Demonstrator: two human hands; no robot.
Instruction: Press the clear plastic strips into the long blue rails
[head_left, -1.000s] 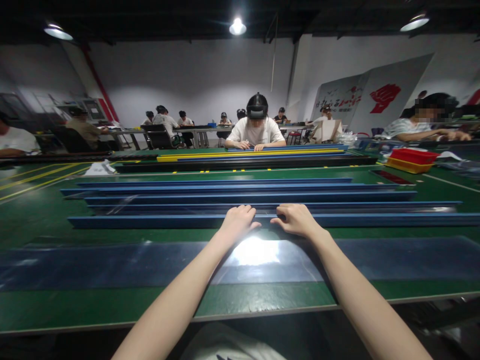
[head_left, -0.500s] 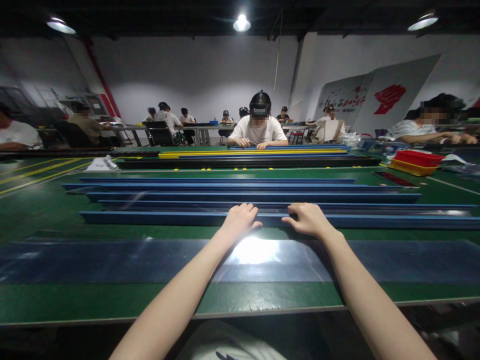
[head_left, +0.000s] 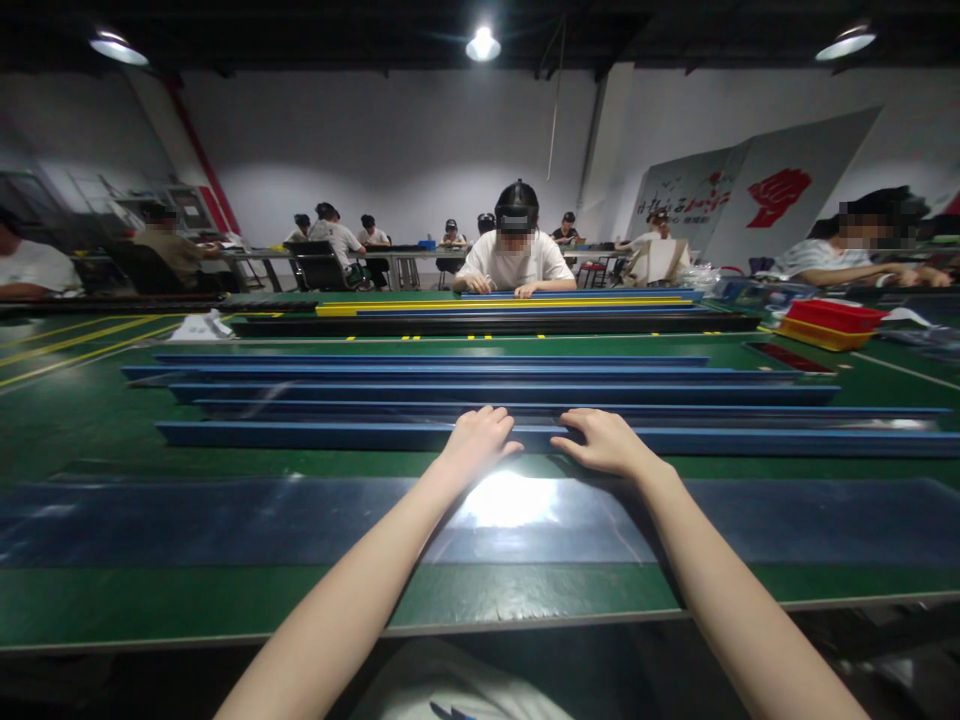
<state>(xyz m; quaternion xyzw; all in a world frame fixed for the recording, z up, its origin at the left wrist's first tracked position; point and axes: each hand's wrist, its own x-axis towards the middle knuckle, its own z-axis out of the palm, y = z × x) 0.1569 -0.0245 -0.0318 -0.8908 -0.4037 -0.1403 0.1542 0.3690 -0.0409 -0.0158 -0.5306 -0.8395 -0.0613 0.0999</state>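
My left hand (head_left: 478,438) and my right hand (head_left: 602,441) rest side by side on the nearest long blue rail (head_left: 300,435), which lies across the green table (head_left: 112,420). The fingers of both hands curl over the rail's top edge and grip it. Several more long blue rails (head_left: 450,392) lie parallel just behind it. A glossy dark blue strip (head_left: 225,520) stretches flat across the table under my forearms and reflects a ceiling lamp.
Across the table a person in a white shirt (head_left: 514,262) works on yellow and blue rails (head_left: 495,305). Red and yellow trays (head_left: 829,320) stand at the far right. A white object (head_left: 201,327) lies at the far left. Other people sit at tables behind.
The nearest blue rail has slid a little to the right under my hands. My right hand moved slightly left, closer to my left hand.
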